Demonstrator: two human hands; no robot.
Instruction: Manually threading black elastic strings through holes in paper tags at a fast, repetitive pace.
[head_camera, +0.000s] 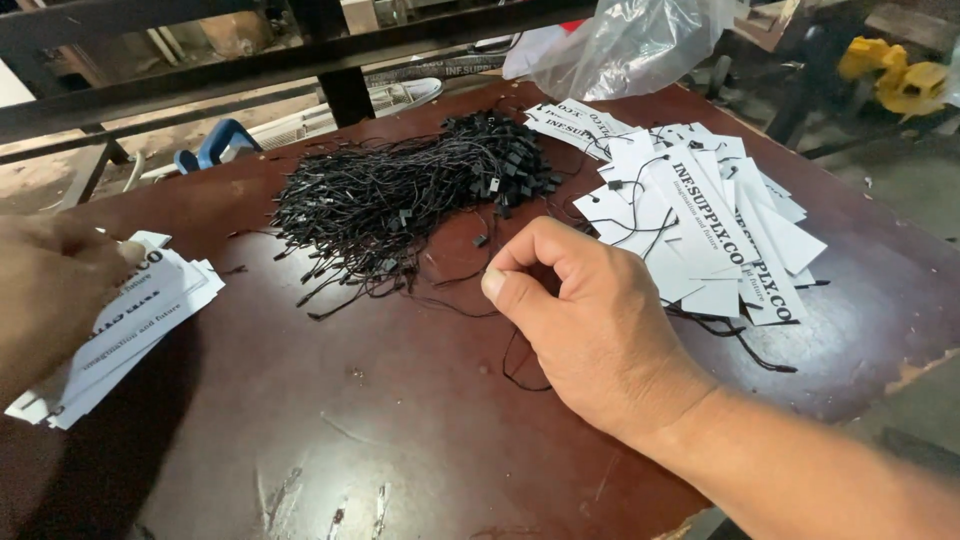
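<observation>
My right hand (585, 320) rests on the dark red-brown table (400, 430), its thumb and fingers pinched together on a thin black string (470, 308) at the edge of a heap of black string fasteners (410, 185). My left hand (45, 290) at the left edge grips a fanned stack of white paper tags (130, 325) with black print. Behind my right hand lies a spread pile of white tags (700, 215), several with black strings threaded through them.
A crumpled clear plastic bag (630, 45) sits at the table's far edge. A black metal frame (330, 60) runs behind the table. A yellow object (895, 70) lies on the floor at the far right. The table's right front edge (920, 370) is chipped.
</observation>
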